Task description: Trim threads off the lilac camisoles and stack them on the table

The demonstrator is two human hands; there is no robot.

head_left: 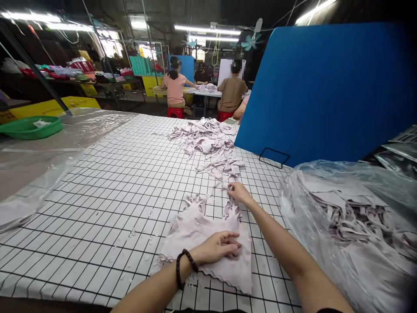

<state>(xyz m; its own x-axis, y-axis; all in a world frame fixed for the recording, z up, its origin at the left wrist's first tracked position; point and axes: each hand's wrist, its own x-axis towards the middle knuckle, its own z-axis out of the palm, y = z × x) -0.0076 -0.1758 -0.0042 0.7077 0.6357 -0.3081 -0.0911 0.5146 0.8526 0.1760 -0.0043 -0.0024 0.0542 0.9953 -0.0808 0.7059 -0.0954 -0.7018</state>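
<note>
Head view: a pale lilac garment [208, 227] lies on the table cover [124, 187], a white cloth with a black grid, directly in front of the person. The left hand [217, 248], a dark beaded bracelet [179, 270] at its wrist, is over the garment's lower part, relaxed and unclenched, fingers loosely bent. The right hand [239, 192] is at the garment's strap end, fingertips drawn together; whether they grip a strap cannot be determined. Similar pieces [208, 141] lie heaped beyond. To the right, a clear plastic bag [293, 208] contains more pale fabric [368, 248], near a blue panel [325, 95].
</note>
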